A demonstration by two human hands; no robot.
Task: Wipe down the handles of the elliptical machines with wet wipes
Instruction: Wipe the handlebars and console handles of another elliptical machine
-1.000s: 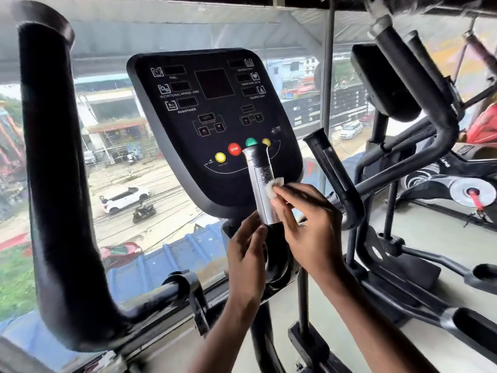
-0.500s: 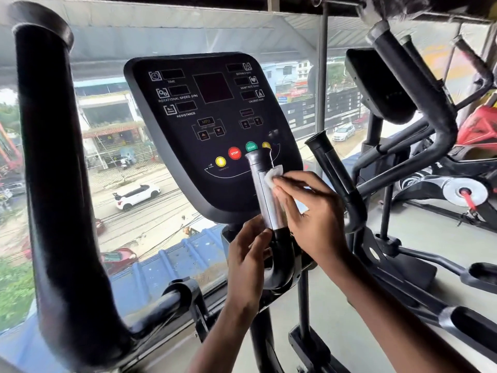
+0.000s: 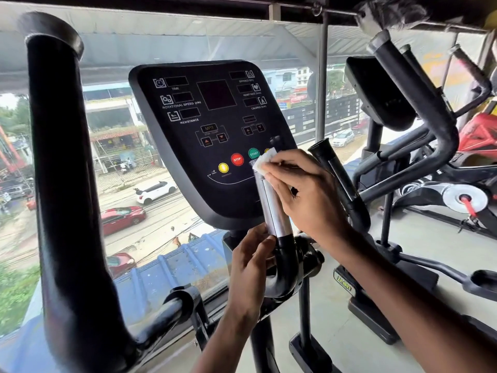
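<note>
**Hands at the silver grip: wipe on its top end**

Right hand (image 3: 304, 195) pinches a small folded wet wipe (image 3: 265, 164) and presses it to the top end of the silver handle (image 3: 274, 211), which rises before the lower right edge of the console (image 3: 204, 135). Left hand (image 3: 250, 262) curls round the black bend (image 3: 285, 265) below the same handle, steadying it.

Risk: the wipe lies just beside the START button (image 3: 253, 153). A stroke that overruns the handle's end could press a button or leave moisture on the panel. So small a wipe may also slip from the fingertips over the rounded cap.

Containers: none shows. No wipe packet or waste bin is in view, so the source of further wipes cannot be told.
</note>
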